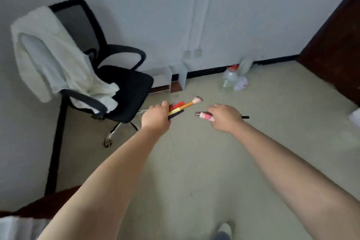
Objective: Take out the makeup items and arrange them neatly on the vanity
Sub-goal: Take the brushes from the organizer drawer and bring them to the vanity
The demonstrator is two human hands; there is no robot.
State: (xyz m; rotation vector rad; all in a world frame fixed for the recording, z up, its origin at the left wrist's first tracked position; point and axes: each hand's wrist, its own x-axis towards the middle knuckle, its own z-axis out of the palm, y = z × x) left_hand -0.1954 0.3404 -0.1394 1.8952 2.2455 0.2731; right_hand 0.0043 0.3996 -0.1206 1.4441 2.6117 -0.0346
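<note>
Makeup brushes (181,107) fill the left grip (155,116), a pink tube (206,116) the right grip (226,118), office chair (124,87) beside.

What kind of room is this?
Probably a plain room in a home or dorm. There is a black office chair with a white garment draped over it, a bare floor, and an empty plastic bottle by the wall.

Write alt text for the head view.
Both hands carry makeup items above a beige floor: the left hand grips a bundle of sticks and a brush, the right hand a pink tube. An office chair stands left.
</note>
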